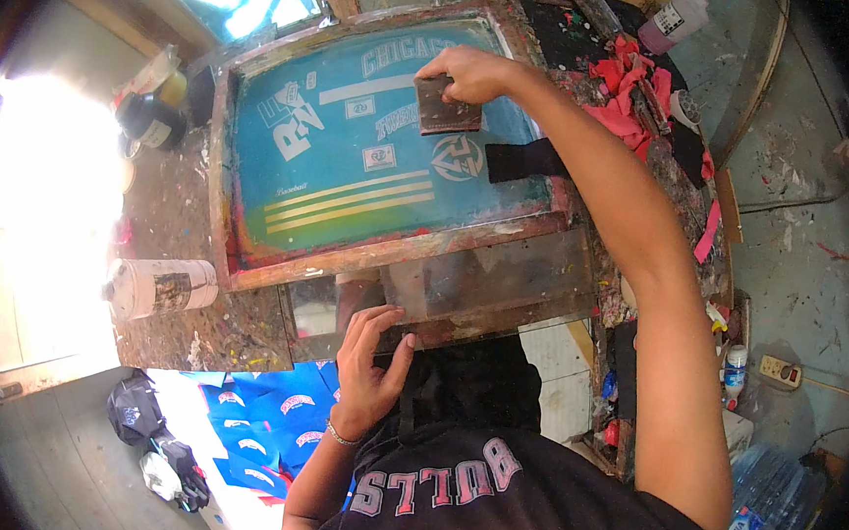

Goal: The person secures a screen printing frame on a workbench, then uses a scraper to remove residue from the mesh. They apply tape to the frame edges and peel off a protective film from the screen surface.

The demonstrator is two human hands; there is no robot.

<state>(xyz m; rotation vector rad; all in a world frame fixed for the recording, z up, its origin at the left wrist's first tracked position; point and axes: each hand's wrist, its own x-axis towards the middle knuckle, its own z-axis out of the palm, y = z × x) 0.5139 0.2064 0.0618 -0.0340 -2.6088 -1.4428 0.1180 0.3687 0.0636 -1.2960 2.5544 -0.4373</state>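
A wood-framed printing screen with teal mesh lies on the table, its mesh bearing pale lettering, emblems and yellow stripes. Over the upper right of the mesh, my right hand is closed round the top of a brown rectangular block, perhaps a small squeegee. Whether the block's lower edge touches the mesh, I cannot tell. A dark strip lies across the screen's right side under my forearm. My left hand is at the table's near edge, below the frame, with thumb and fingers apart and nothing in it.
On the left stand a white bottle-like container and a black jar. Red rags and a bottle of pink liquid crowd the right back. Blue printed fabric pieces lie below left; plastic bottles are at lower right.
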